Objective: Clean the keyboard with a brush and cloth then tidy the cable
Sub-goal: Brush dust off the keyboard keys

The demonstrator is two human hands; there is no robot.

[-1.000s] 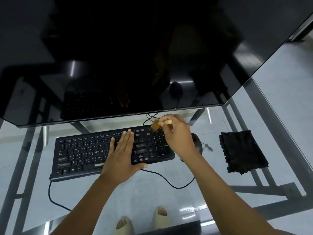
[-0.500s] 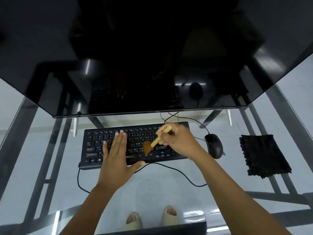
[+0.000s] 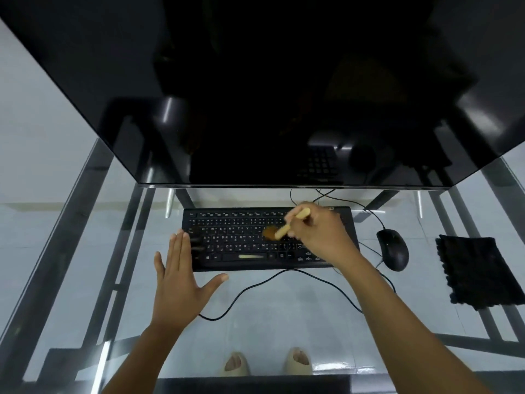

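- One dark monitor (image 3: 255, 89), largest, looming over one glass surface (image 3: 71, 223).
- One black keyboard (image 3: 241, 240) flat on surface, below monitor's lower edge.
- One black cloth (image 3: 477, 271) at far right, well apart from keyboard.
- Two hands: left hand (image 3: 179, 282) flat, grip wide, fingertips at keyboard's left end; right hand (image 3: 321, 231) grip holding one brush (image 3: 284, 228), bristles on middle keys.
- One mouse (image 3: 393, 248) between keyboard and cloth.
- One cable (image 3: 255, 282) looping in front of keyboard.
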